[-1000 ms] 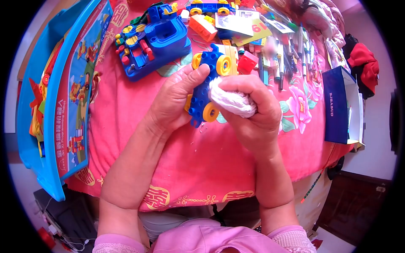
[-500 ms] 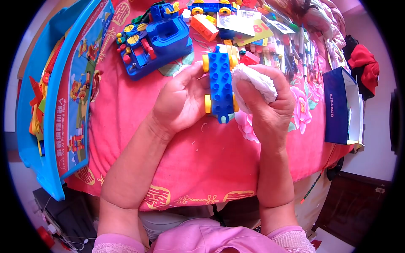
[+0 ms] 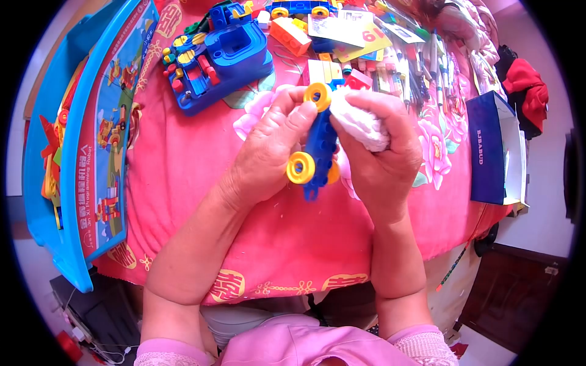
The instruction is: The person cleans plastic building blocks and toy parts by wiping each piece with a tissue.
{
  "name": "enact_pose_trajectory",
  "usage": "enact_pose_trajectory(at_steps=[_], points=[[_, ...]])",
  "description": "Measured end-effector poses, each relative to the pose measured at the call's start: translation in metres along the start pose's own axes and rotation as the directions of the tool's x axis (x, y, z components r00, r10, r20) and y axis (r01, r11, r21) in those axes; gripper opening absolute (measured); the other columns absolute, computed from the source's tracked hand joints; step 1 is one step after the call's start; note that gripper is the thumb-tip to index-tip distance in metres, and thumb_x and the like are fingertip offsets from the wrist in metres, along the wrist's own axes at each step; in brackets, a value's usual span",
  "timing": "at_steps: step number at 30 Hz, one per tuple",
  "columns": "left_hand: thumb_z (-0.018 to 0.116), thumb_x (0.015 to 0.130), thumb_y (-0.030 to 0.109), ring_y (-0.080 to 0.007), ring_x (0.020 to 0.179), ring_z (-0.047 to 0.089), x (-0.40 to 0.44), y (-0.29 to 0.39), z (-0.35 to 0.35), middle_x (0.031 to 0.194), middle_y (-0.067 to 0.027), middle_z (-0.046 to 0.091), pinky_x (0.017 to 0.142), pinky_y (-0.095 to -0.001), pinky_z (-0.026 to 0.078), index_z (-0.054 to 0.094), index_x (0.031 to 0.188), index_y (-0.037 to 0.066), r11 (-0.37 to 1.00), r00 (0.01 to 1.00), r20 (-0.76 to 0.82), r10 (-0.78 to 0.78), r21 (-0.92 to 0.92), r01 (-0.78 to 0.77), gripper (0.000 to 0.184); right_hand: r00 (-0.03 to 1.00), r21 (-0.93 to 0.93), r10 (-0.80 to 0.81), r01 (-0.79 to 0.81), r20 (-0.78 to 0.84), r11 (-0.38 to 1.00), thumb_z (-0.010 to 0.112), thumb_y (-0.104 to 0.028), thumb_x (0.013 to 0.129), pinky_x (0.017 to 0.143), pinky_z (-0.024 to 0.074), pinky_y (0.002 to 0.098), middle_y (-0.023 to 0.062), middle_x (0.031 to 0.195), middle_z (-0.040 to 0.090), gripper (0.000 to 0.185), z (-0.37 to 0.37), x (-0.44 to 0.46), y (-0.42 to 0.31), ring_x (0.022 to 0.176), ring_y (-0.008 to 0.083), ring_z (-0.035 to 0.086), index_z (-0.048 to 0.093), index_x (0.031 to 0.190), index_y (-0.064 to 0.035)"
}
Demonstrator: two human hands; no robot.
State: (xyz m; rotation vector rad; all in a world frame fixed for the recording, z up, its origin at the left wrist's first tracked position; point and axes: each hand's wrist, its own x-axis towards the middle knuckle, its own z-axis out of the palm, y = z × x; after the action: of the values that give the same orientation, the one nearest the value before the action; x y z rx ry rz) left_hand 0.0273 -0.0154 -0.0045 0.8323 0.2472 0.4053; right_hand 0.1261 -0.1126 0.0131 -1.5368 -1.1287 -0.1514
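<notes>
A blue toy car base (image 3: 320,146) with studs and yellow wheels is held up over the red cloth, tilted on its side. My left hand (image 3: 271,140) is closed on it, the thumb beside the upper yellow wheel (image 3: 318,96). Another yellow wheel (image 3: 300,168) faces me lower down. In my right hand (image 3: 384,152) is a crumpled white cloth (image 3: 361,122), pinched between thumb and fingers, close against the right side of the car base. My right fingertips are partly hidden behind the cloth.
A blue toy block with a hollow top (image 3: 232,61) stands at the back left. Bricks, cards (image 3: 342,30) and several markers (image 3: 433,67) lie at the back. A blue toy-box lid (image 3: 104,152) rises at left; a dark blue box (image 3: 488,152) sits at right.
The car base has been turned from studs facing me onto its side, so its wheels now face me. My left fingers have closed round it. The white cloth has shifted slightly left.
</notes>
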Motion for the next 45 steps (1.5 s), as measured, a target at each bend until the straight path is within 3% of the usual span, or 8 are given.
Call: enact_pose_trajectory(at_steps=[9, 10, 15, 22, 30, 33, 38, 45], points=[[0.031, 0.096, 0.024, -0.0140, 0.098, 0.056, 0.008, 0.006, -0.020, 0.109, -0.0070, 0.055, 0.085, -0.0283, 0.046, 0.039, 0.121, 0.009, 0.993, 0.995, 0.007, 0.100, -0.056, -0.100, 0.030, 0.929, 0.045, -0.088, 0.077, 0.358, 0.996, 0.071, 0.001, 0.057, 0.065, 0.0475, 0.0316, 0.0085, 0.081, 0.060, 0.033, -0.002, 0.001, -0.016, 0.076, 0.0243, 0.059, 0.060, 0.087, -0.0062], [0.041, 0.094, 0.023, -0.0089, 0.086, 0.058, 0.009, 0.007, -0.012, 0.097, -0.0036, 0.057, 0.072, -0.0203, 0.048, 0.041, 0.113, 0.007, 0.980, 0.994, -0.082, 0.078, -0.176, -0.092, 0.024, 0.909, 0.054, -0.064, 0.045, 0.413, 0.998, 0.071, 0.002, 0.057, 0.066, 0.0476, 0.0312, 0.0087, 0.081, 0.060, 0.033, -0.003, 0.001, -0.016, 0.076, 0.0239, 0.059, 0.060, 0.088, -0.0060], [0.039, 0.094, 0.023, -0.0101, 0.086, 0.058, 0.010, 0.006, -0.012, 0.098, -0.0051, 0.057, 0.073, -0.0222, 0.048, 0.044, 0.111, 0.006, 0.988, 0.995, -0.091, 0.026, -0.151, -0.040, 0.025, 0.984, 0.285, 0.003, -0.056, 0.181, 0.957, 0.069, 0.005, 0.063, 0.068, 0.0468, 0.0269, 0.0089, 0.086, 0.060, 0.032, 0.002, -0.004, -0.012, 0.079, 0.0184, 0.060, 0.059, 0.092, -0.0043], [0.031, 0.095, 0.029, -0.0131, 0.093, 0.054, 0.003, -0.004, -0.011, 0.103, -0.0085, 0.055, 0.082, -0.0242, 0.042, 0.048, 0.115, 0.000, 0.886, 0.968, 0.023, 0.251, 0.397, -0.239, 0.040, 0.972, 0.010, -0.163, 0.164, 0.167, 0.986, 0.070, 0.004, 0.057, 0.069, 0.0464, 0.0322, 0.0080, 0.087, 0.061, 0.036, 0.005, -0.001, -0.004, 0.081, 0.0250, 0.058, 0.059, 0.090, -0.0051], [0.034, 0.095, 0.024, -0.0152, 0.100, 0.053, 0.006, -0.004, -0.003, 0.108, -0.0072, 0.054, 0.085, -0.0265, 0.043, 0.047, 0.119, 0.001, 0.969, 0.999, -0.031, -0.021, -0.247, 0.013, 0.036, 0.997, 0.076, -0.024, 0.018, 0.077, 0.997, 0.070, 0.004, 0.058, 0.068, 0.0459, 0.0324, 0.0088, 0.085, 0.060, 0.036, 0.010, -0.006, -0.008, 0.078, 0.0259, 0.057, 0.058, 0.092, -0.0048], [0.039, 0.094, 0.017, -0.0141, 0.100, 0.054, 0.001, -0.003, -0.006, 0.110, -0.0075, 0.054, 0.082, -0.0249, 0.046, 0.046, 0.121, 0.003, 0.982, 1.000, 0.010, -0.024, -0.188, 0.026, 0.032, 0.987, 0.252, 0.160, -0.160, 0.019, 0.954, 0.070, 0.004, 0.060, 0.068, 0.0458, 0.0318, 0.0094, 0.084, 0.060, 0.036, 0.011, -0.009, -0.013, 0.077, 0.0258, 0.057, 0.058, 0.093, -0.0045], [0.042, 0.092, 0.013, -0.0103, 0.090, 0.057, 0.000, -0.003, -0.005, 0.102, -0.0068, 0.058, 0.075, -0.0218, 0.048, 0.050, 0.116, 0.001, 0.998, 0.994, -0.094, 0.059, 0.027, -0.057, 0.028, 0.978, -0.066, -0.188, 0.194, 0.088, 0.979, 0.070, 0.003, 0.056, 0.067, 0.0460, 0.0343, 0.0079, 0.085, 0.060, 0.037, 0.009, -0.003, -0.006, 0.078, 0.0270, 0.056, 0.058, 0.090, -0.0058], [0.045, 0.089, 0.007, -0.0098, 0.086, 0.058, 0.005, -0.005, -0.008, 0.098, -0.0064, 0.059, 0.074, -0.0219, 0.048, 0.055, 0.107, -0.001, 0.995, 0.979, -0.186, 0.077, 0.072, -0.064, 0.022, 0.945, 0.061, -0.163, 0.152, 0.282, 0.986, 0.069, 0.001, 0.056, 0.065, 0.0456, 0.0349, 0.0097, 0.083, 0.059, 0.035, 0.005, -0.003, -0.012, 0.076, 0.0283, 0.056, 0.056, 0.087, -0.0061]])
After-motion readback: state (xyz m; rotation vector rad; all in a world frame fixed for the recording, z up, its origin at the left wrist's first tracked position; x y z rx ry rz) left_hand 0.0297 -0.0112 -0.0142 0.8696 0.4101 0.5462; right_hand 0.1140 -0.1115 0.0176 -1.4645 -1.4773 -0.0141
